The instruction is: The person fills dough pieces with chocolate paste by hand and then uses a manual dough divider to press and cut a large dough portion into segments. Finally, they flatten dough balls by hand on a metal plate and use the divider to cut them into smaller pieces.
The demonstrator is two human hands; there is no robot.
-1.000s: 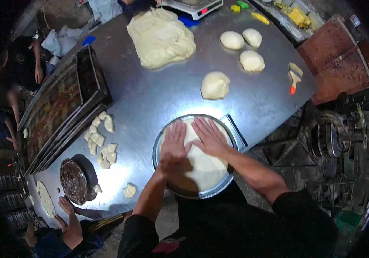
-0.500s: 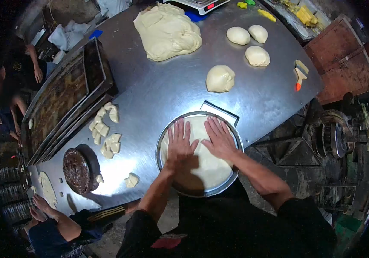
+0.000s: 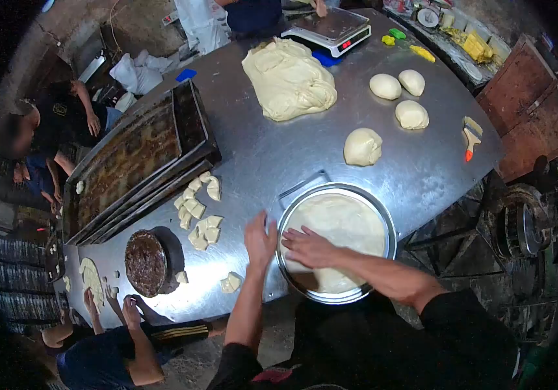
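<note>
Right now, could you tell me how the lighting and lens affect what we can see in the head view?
Head view: fisheye bends the steel table edges, corners black out; overhead light glares off the steel beside the dough in the round pan; left hand and right hand stay sharp; people at the left edge sit in dim shadow.

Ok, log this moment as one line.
left hand: open, at round pan rim | right hand: flat on dough sheet in pan | four dough balls beyond | steel table
</note>
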